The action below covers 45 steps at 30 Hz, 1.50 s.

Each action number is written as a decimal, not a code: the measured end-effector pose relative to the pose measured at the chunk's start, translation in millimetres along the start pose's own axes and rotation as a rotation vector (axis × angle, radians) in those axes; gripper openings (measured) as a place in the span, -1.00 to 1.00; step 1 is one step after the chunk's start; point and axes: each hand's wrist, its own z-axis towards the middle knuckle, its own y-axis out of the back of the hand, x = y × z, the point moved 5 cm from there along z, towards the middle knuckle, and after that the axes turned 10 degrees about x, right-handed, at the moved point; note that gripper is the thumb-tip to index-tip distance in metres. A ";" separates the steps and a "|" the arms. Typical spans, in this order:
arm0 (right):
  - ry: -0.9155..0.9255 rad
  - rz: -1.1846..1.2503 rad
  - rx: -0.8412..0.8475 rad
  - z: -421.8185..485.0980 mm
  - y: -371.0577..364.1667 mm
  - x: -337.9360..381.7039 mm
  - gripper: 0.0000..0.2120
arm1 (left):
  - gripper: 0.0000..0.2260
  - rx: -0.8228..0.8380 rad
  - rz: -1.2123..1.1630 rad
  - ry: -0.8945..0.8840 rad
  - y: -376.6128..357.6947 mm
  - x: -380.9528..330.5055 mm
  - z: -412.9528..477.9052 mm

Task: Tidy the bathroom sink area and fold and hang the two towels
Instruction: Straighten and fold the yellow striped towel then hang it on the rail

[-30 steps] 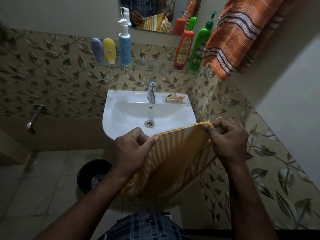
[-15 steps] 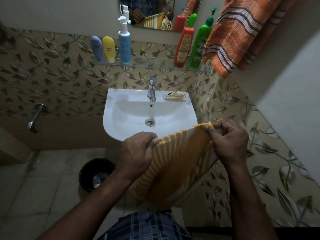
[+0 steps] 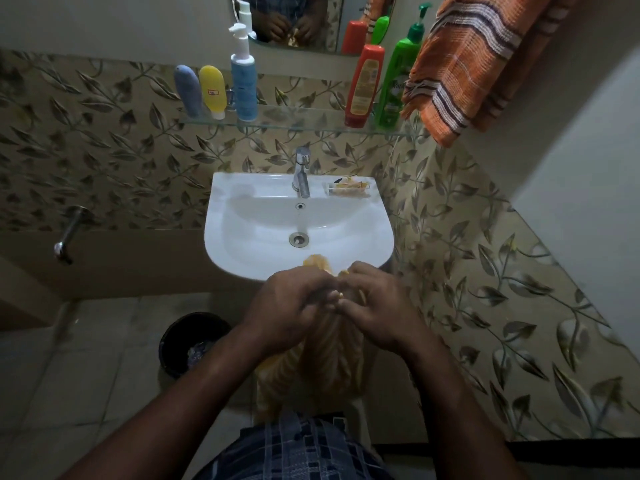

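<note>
A yellow striped towel point(image 3: 325, 358) hangs folded in front of me, below the white sink point(image 3: 242, 258). My left hand point(image 3: 287, 310) and my right hand point(image 3: 377, 310) meet at its top edge, fingertips touching, both gripping the cloth. A small bulge of the towel point(image 3: 317, 263) shows above the knuckles. An orange striped towel point(image 3: 464, 64) hangs at the upper right, against the wall beside the mirror.
A glass shelf point(image 3: 304, 121) above the tap point(image 3: 302, 174) carries a grey tube, a yellow tube, a blue pump bottle, a red bottle and a green pump bottle. A soap dish point(image 3: 348, 188) sits on the sink's right corner. A black bin point(image 3: 194, 344) stands on the floor at left.
My hands have come together from wide apart, bringing the two top corners of the yellow towel to one point and folding it narrower. The view has tilted down slightly.
</note>
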 end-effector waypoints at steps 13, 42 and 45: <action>-0.191 0.074 -0.347 -14.8 37.9 -31.1 -0.84 | -0.93 0.100 -0.283 0.122 0.6 29.3 -19.4; -0.247 -0.021 -0.663 -33.0 77.7 -42.5 -0.82 | -0.80 0.553 0.537 0.304 -42.1 48.0 -16.3; -0.303 -0.015 -0.688 -38.9 78.2 -54.0 -0.80 | -0.74 0.416 0.633 0.215 -25.3 47.9 -14.8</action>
